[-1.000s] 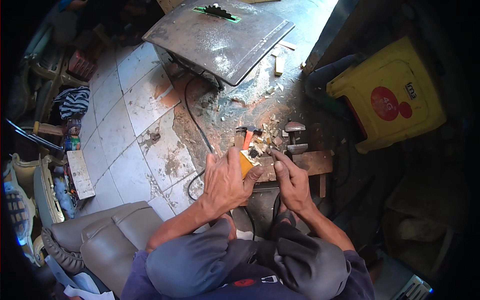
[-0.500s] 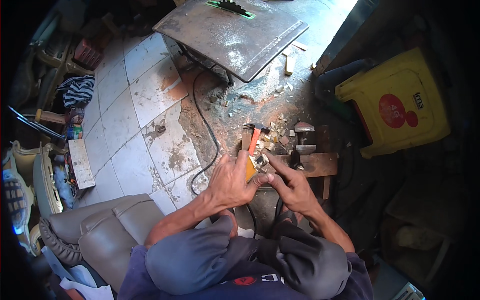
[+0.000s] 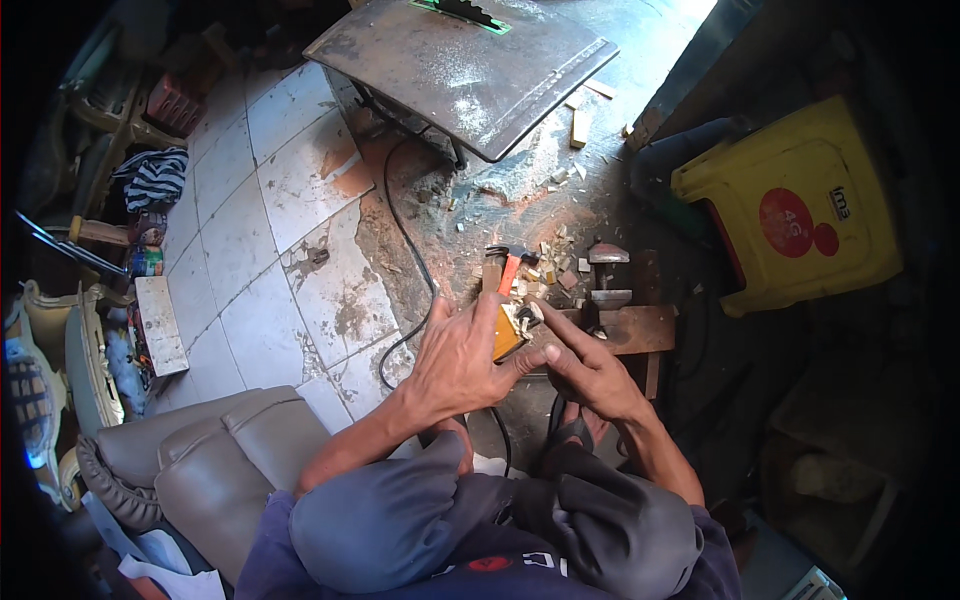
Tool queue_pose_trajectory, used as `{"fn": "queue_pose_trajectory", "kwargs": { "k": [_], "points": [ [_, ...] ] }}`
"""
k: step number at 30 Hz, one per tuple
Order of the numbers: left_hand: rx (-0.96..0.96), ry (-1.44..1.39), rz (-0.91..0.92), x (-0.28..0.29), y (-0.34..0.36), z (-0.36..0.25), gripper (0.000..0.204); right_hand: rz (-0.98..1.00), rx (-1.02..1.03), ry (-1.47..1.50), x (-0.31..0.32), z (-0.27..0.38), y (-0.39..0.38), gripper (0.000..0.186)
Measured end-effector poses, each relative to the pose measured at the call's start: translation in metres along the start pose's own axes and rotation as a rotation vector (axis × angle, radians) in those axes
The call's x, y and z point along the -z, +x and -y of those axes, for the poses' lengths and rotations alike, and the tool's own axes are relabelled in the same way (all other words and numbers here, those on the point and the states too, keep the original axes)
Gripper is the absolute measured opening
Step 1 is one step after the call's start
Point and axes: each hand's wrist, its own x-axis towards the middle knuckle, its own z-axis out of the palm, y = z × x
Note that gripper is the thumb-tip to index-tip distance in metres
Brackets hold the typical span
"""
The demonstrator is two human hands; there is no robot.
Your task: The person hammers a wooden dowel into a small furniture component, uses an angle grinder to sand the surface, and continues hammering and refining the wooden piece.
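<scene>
My left hand [image 3: 458, 350] and my right hand [image 3: 598, 378] are raised in front of my knees, palms inward. On both, the index finger points forward and the thumb stretches toward the other hand; the thumb tips are close together. Neither hand visibly holds anything. Between them, lower down, a yellow piece [image 3: 508, 338] shows beside my left fingers, with small pale and dark bits next to it. Just beyond my fingertips lies a hammer [image 3: 510, 268] with an orange handle and black head. Small wood offcuts [image 3: 547, 272] are scattered to its right.
A low saw table [image 3: 460, 75] with a toothed blade stands ahead. A black cable [image 3: 405, 225] curves over the broken floor tiles. To the right are a wooden board [image 3: 640, 330] and a yellow plastic stool [image 3: 800, 210] on its side. A grey-brown padded seat [image 3: 225, 440] is at left.
My thumbs have moved slightly apart and both hands have shifted a little. More of the yellow piece shows between them. The hammer stays in place.
</scene>
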Motion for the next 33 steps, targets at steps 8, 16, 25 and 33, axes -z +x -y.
{"fn": "queue_pose_trajectory", "kwargs": {
  "k": [8, 16, 25, 33],
  "points": [
    [-0.014, 0.104, 0.123, 0.005, 0.002, 0.005, 0.077, -0.065, -0.074, -0.086, -0.007, -0.017, 0.005, 0.053],
    [0.030, 0.139, 0.019, 0.003, 0.003, -0.003, 0.053, -0.368, 0.108, -0.321, -0.016, -0.003, 0.006, 0.045],
    [-0.072, 0.255, -0.076, 0.001, -0.004, -0.003, 0.057, -0.048, -0.183, 0.150, -0.009, -0.009, 0.010, 0.043],
    [-0.046, 0.343, -0.081, -0.017, -0.001, 0.006, 0.065, -0.462, 0.153, -0.698, -0.031, -0.006, 0.010, 0.041]
  ]
}}
